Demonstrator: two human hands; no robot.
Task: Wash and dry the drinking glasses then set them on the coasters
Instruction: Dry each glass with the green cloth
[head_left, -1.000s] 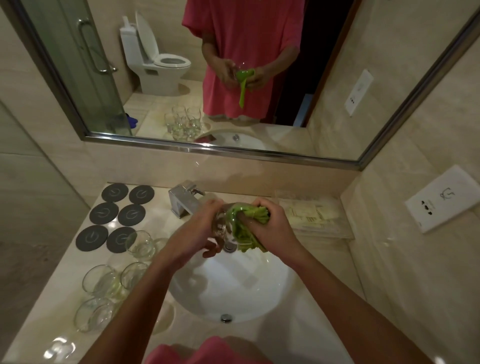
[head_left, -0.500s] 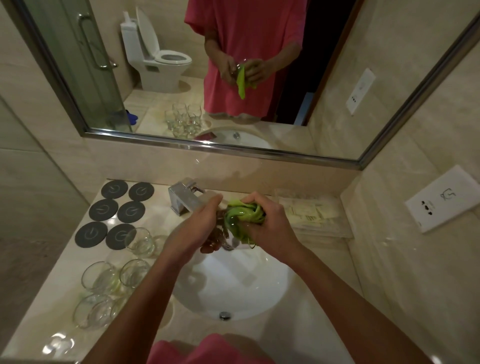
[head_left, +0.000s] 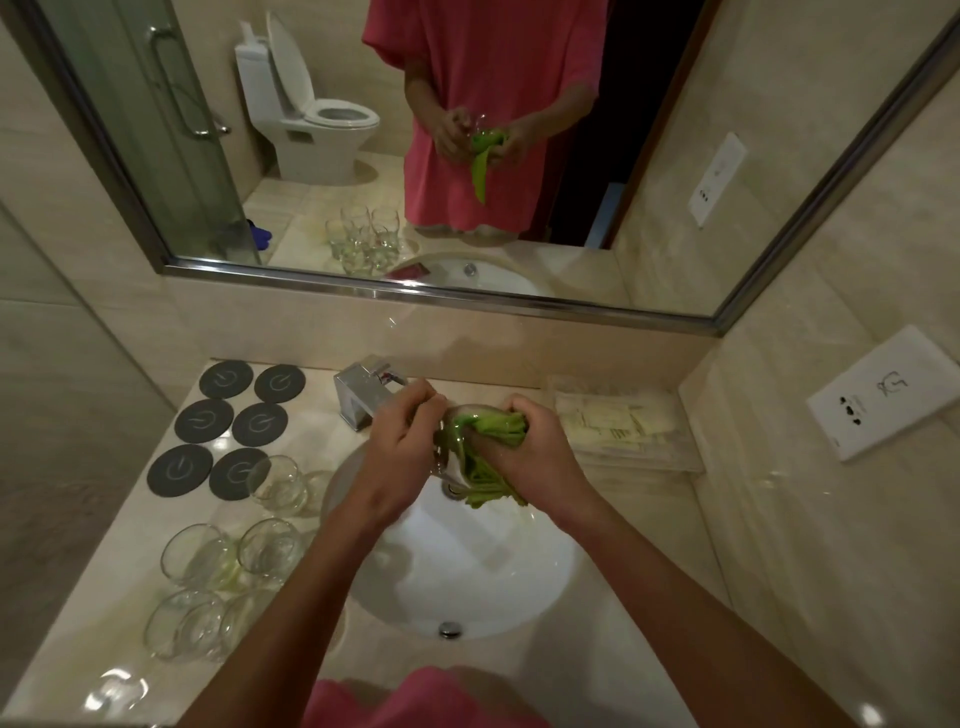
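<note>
Green cloth (head_left: 488, 457) bunched in right hand (head_left: 535, 452), pushed into the glass (head_left: 451, 441) over the sink (head_left: 467, 566); fingers curled tight, firm grip. Left hand (head_left: 402, 452) wraps the glass. Other glasses (head_left: 228, 556) on the bench (head_left: 119, 618) left, beside six dark coasters (head_left: 228, 421).

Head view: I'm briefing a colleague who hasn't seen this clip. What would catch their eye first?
The two hands over the white sink: the left hand holds a glass while the right hand stuffs a green cloth into it. Six dark coasters sit bare at back left.
</note>
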